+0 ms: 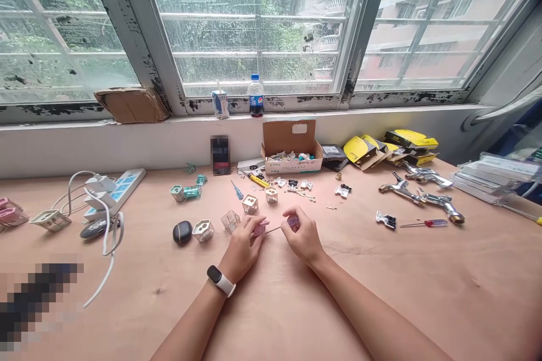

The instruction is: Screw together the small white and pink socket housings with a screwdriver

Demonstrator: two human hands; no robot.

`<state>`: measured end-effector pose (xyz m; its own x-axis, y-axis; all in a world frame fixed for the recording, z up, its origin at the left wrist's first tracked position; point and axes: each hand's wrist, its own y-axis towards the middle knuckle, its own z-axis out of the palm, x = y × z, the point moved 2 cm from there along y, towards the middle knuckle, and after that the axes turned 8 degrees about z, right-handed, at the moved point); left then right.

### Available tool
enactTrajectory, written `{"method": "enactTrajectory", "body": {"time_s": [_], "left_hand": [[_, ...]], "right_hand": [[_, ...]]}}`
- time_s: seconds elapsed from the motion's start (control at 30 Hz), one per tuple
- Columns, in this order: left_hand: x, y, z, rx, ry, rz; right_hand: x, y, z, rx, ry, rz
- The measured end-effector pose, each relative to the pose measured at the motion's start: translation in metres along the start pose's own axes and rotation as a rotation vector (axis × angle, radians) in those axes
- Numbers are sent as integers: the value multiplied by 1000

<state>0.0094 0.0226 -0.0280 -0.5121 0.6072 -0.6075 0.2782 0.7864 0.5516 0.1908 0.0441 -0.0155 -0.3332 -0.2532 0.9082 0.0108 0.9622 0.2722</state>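
Pinched in my left hand (245,237) is a small pink plastic piece (261,228), partly covered by the fingers. My right hand (303,237) is closed around the purple handle of a screwdriver (293,221). Its thin shaft points left and reaches the pink piece; whether the tip touches it I cannot tell. Just beyond the left hand lies a clear pencil sharpener container (231,221). Close by stand pencil sharpeners with cream tops, one (249,203) behind the hand and another (203,230) to its left.
A cardboard box (292,165) of small parts stands at the wall. Around it lie a yellow cutter (258,181) and white clips. Metal taps (442,206) and a red screwdriver (423,224) lie right. Left are a black case (182,233), teal sharpener pieces (192,192) and a power strip (121,192).
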Motion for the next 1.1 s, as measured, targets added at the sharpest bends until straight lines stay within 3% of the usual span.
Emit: {"method": "enactTrajectory", "body": {"time_s": [0.27,0.5,0.83,1.1], "left_hand": [[1,1,-7,-35,-10,-20],[10,2,-21,-178,-97,-116],[9,0,-13,-76,-182,-145],[12,0,-7,-70,-209,-146]], "right_hand": [[-1,3,-7,-155,76,37],[-1,1,-5,-130,76,34],[-5,1,-3,-122,118,57],[-4,1,1,-62,119,74]]}}
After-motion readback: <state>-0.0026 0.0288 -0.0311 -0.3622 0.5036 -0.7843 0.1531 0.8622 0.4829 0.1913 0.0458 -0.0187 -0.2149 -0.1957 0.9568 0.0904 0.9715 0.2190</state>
